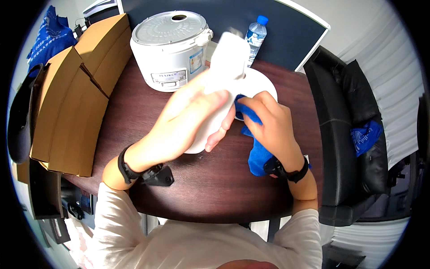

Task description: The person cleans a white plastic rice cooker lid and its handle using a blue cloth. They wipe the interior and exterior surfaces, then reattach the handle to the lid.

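My left hand (192, 112) is closed around a long white object (229, 56) with a blocky upper end, tilted over the table; glare hides its details, and I cannot make out its kind. In my right hand (271, 119) a blue cloth (260, 154) is bunched between the fingers and pressed near the white object's side. The rest of the cloth hangs down below that hand toward the tabletop. Behind both hands lies a round white piece (265, 83), partly covered by them. Each wrist wears a black band.
A white rice cooker (168, 56) with a closed lid stands at the back left. Beside it, a water bottle (255, 38) with a blue cap stands against the dark partition (286, 31). Cardboard boxes (74, 112) line the table's left side. A black sofa (340, 157) is at the right.
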The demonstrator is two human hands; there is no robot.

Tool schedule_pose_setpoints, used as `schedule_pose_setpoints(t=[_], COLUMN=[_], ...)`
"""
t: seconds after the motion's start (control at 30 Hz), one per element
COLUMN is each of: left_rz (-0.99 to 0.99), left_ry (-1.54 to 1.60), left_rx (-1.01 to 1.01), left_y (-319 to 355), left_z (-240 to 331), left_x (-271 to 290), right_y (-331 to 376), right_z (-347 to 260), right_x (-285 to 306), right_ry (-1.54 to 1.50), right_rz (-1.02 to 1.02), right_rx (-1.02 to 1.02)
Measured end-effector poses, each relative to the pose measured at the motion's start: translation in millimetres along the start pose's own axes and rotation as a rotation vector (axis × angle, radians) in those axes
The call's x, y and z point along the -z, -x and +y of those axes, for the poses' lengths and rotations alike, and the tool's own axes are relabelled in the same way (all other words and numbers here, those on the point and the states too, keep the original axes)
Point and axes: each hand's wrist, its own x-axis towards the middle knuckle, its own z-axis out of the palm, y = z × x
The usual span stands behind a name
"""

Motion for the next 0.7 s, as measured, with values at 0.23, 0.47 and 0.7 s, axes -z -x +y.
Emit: schedule_pose_setpoints(t=[0.23, 0.47, 0.7], left_rz=[0.024, -0.046, -0.066], left_ry=[-0.133, -0.159, 0.009], left_rx=[0.104, 0.209, 0.2], left_y=[-2, -6, -4], left_z=[-8, -23, -28], left_x=[14, 17, 1], right_y=[-6, -2, -1], right_z=[-10, -17, -22], right_x=[19, 32, 8], right_ry=[-0.083, -0.243, -0.246], right_rz=[0.263, 0.283, 0.34], right_rx=[-0.078, 0.044, -0.077])
